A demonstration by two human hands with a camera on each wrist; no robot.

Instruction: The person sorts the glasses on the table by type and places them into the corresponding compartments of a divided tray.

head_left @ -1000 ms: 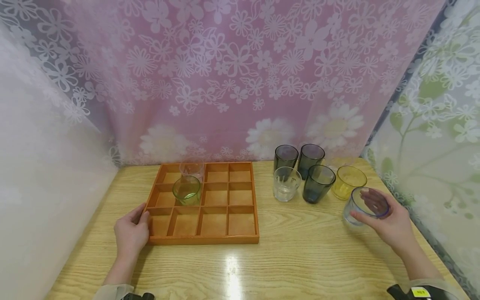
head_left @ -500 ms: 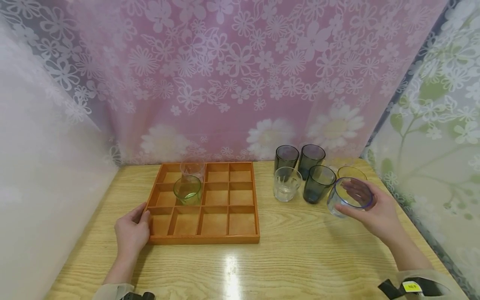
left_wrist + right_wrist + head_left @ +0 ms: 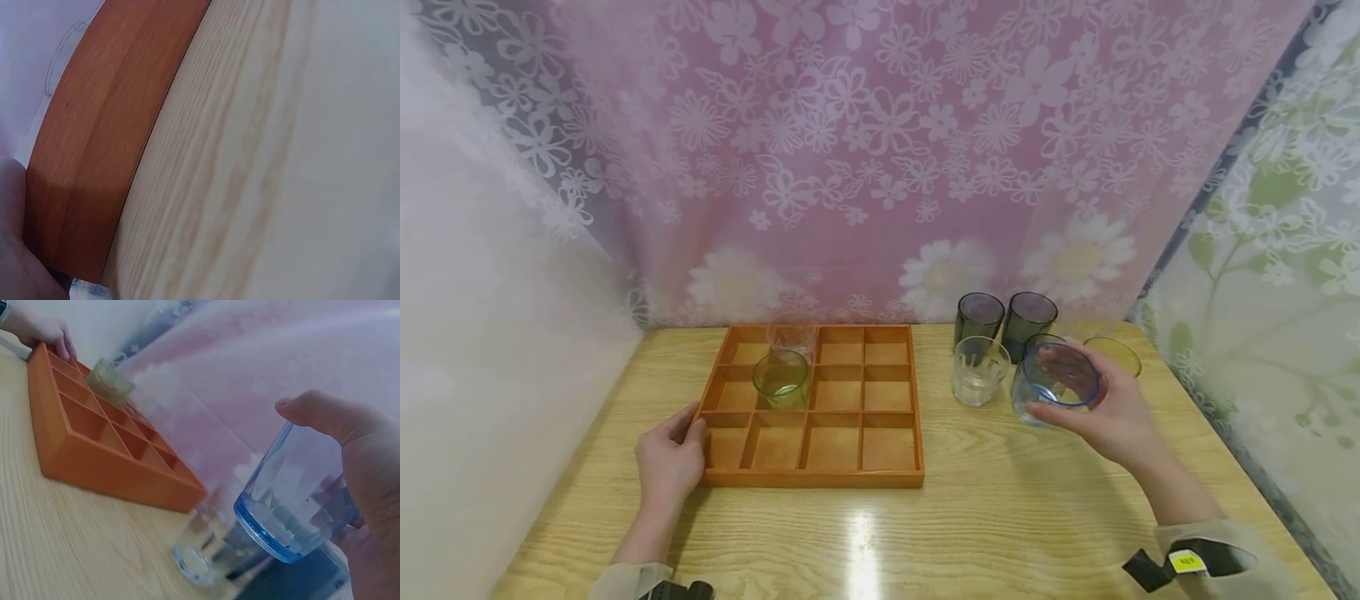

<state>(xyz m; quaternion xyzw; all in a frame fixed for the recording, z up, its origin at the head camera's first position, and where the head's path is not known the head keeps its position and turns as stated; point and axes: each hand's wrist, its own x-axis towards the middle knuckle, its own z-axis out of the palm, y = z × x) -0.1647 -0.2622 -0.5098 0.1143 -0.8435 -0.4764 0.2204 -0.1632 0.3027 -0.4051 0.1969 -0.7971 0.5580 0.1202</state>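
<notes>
A blue-rimmed clear glass is held by my right hand, thumb and fingers around its sides. In the right wrist view the blue glass is raised above the table. My left hand grips the left side of a wooden compartment tray, near its front corner. The left wrist view has part of that hand at the tray's side wall. Inside the tray, a green glass sits in the middle row, with a pale pink glass behind it in the back row.
Two dark grey glasses stand at the back right. In front of them is a clear glass. Another dark glass is mostly hidden behind the blue one, and a yellow glass stands behind my right hand. A pink flowered curtain hangs behind the table.
My right hand has carried the blue glass leftward and up, from in front of the yellow glass to in front of the dark one. My left hand has kept its grip on the tray.
</notes>
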